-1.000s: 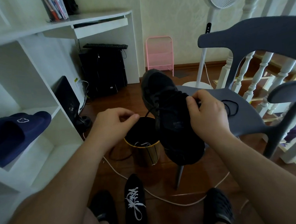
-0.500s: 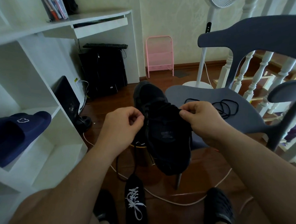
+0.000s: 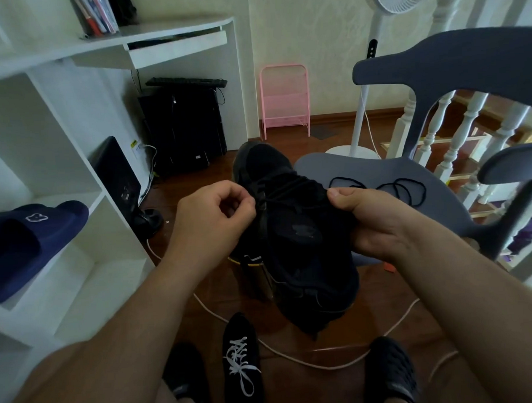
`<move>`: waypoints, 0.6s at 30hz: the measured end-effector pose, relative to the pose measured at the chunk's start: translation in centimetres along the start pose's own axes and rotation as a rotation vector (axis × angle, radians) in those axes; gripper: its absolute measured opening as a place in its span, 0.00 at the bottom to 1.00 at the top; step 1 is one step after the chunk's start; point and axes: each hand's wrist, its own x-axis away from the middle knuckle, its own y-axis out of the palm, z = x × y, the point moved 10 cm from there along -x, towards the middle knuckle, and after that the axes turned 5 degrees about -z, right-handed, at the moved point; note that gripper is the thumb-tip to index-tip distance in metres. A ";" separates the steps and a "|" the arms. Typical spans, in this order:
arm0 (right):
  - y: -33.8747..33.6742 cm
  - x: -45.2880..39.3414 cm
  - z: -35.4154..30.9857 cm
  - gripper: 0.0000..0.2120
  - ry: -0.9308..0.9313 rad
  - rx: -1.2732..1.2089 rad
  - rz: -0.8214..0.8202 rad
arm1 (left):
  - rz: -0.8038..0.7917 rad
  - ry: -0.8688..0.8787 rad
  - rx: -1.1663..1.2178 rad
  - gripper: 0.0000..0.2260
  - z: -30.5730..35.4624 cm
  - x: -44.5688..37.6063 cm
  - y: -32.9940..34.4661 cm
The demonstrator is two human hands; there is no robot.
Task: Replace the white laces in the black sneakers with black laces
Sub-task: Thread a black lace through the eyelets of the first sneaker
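Observation:
A black sneaker (image 3: 294,230) is held up in mid-air between my hands, toe pointing away, with black lacing across its top. My left hand (image 3: 211,218) pinches a black lace end at the shoe's left eyelets. My right hand (image 3: 369,217) grips the shoe's right side, thumb on top. A loose black lace (image 3: 402,188) lies coiled on the grey chair seat (image 3: 349,169). The second black sneaker (image 3: 243,366), with white laces, stands on the floor below.
A black bin with a yellow rim (image 3: 256,274) sits under the held shoe. White shelving (image 3: 59,212) with a navy slipper (image 3: 23,241) is on the left. A white cable (image 3: 297,358) crosses the wooden floor. My feet in black shoes (image 3: 390,370) are below.
The sneaker has dropped lower and swung left over the bin. My left hand has come in to pinch the lace at the eyelets. My right hand has shifted along the shoe's right side.

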 end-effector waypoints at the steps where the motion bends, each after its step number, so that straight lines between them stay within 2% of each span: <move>1: 0.2 0.0 0.0 0.18 -0.003 -0.026 -0.029 | 0.004 -0.004 0.019 0.04 0.0 0.0 -0.1; 3: 0.4 0.1 0.1 0.22 -0.005 -0.073 -0.057 | -0.006 -0.008 0.054 0.05 0.0 0.2 0.0; 7: 0.6 0.4 -0.1 0.20 -0.017 -0.170 -0.070 | 0.036 0.003 0.131 0.05 0.8 0.6 -0.4; 13: 0.9 0.7 -0.3 0.14 0.017 -0.309 -0.049 | 0.150 0.310 0.038 0.10 6.0 1.9 -1.5; 17: 1.4 1.3 -0.4 0.15 0.049 -0.329 -0.055 | -0.008 0.467 -0.172 0.22 8.3 2.3 -0.2; 18: 1.4 1.4 -0.3 0.16 0.057 -0.327 -0.053 | -0.038 0.496 -0.231 0.22 8.6 2.3 0.3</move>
